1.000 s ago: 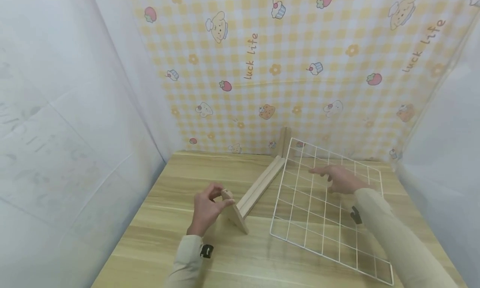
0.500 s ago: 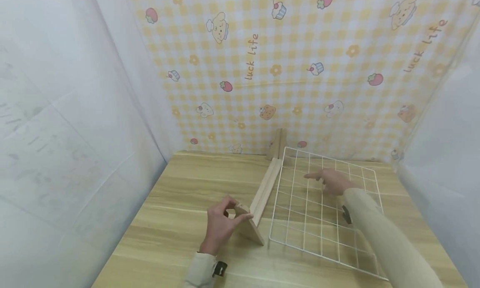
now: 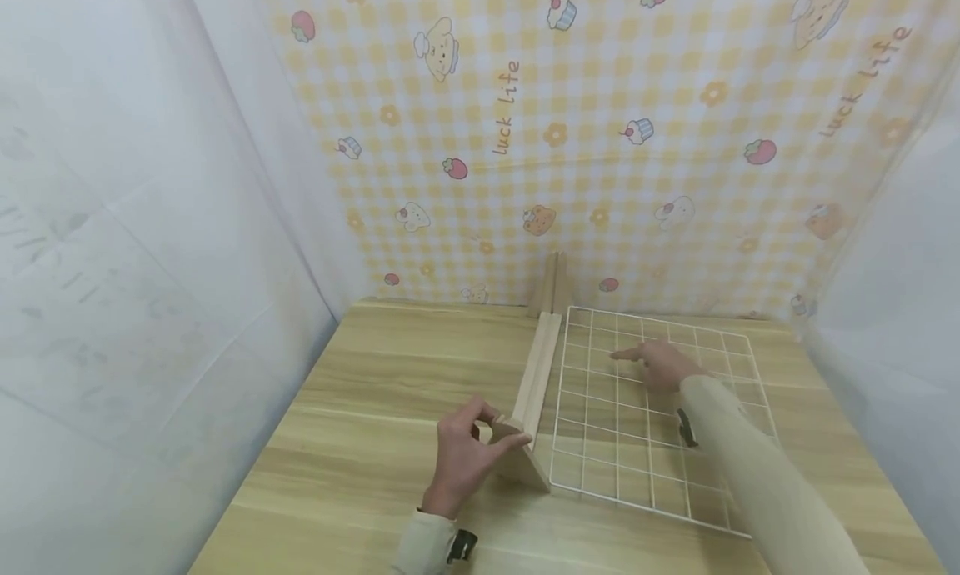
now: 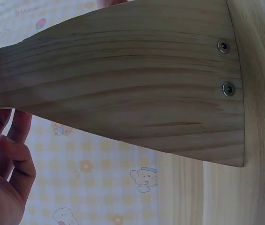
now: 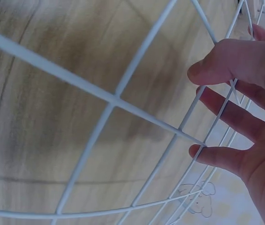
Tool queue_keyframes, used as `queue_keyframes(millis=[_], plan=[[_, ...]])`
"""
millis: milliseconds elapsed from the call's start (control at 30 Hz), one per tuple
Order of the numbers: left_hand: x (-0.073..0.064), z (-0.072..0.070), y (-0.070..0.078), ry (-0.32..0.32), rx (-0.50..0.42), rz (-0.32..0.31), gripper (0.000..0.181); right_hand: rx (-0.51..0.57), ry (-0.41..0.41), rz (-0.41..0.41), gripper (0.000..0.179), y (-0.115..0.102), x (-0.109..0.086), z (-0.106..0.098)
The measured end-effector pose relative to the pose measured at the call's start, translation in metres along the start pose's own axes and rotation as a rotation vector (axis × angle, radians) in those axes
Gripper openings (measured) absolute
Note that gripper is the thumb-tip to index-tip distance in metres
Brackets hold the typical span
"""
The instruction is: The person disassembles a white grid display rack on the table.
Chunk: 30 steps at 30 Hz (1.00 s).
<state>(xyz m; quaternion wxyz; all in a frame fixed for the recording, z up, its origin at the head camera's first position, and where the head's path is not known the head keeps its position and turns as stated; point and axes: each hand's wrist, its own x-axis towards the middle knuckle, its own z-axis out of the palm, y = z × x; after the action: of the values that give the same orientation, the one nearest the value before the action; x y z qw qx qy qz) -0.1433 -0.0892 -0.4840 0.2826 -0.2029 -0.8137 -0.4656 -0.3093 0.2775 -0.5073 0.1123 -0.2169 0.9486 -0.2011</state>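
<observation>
A wooden frame stands on the table: a light slatted bar (image 3: 538, 375) runs between a near end panel (image 4: 123, 84) and a far end panel (image 3: 552, 287). My left hand (image 3: 467, 452) pinches the narrow top of the near panel between thumb and fingers. Two metal bolts (image 4: 223, 46) show near the panel's wide end in the left wrist view. Right of the bar, a white wire grid (image 3: 617, 417) spreads close over the table, its near left corner by the panel's foot. My right hand (image 3: 662, 367) holds the grid by its wires, index finger extended leftward.
The table (image 3: 337, 442) has a light wood-grain top. A yellow checked cloth (image 3: 465, 142) with cartoon prints hangs behind its back edge. White sheets (image 3: 150, 267) close off the left and right sides.
My left hand has swung the frame's near end to the right, beside the grid. My right hand has shifted slightly left, and the grid looks flatter and nearer the bar.
</observation>
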Motion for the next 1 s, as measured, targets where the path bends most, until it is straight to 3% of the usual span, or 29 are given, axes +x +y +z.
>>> queue_keyframes(millis=[300,667,1000], plan=[[0.000,0.006,0.005,0.015,0.023,0.007,0.039,-0.001,-0.010,0.063,0.078,0.011,-0.003,0.011],[-0.003,0.002,0.009,0.018,0.024,-0.006,0.038,-0.115,0.031,0.066,0.081,-0.002,-0.006,0.020],[-0.007,0.002,0.009,0.004,0.033,-0.009,0.038,-0.130,0.025,0.100,0.082,-0.006,-0.012,0.026]])
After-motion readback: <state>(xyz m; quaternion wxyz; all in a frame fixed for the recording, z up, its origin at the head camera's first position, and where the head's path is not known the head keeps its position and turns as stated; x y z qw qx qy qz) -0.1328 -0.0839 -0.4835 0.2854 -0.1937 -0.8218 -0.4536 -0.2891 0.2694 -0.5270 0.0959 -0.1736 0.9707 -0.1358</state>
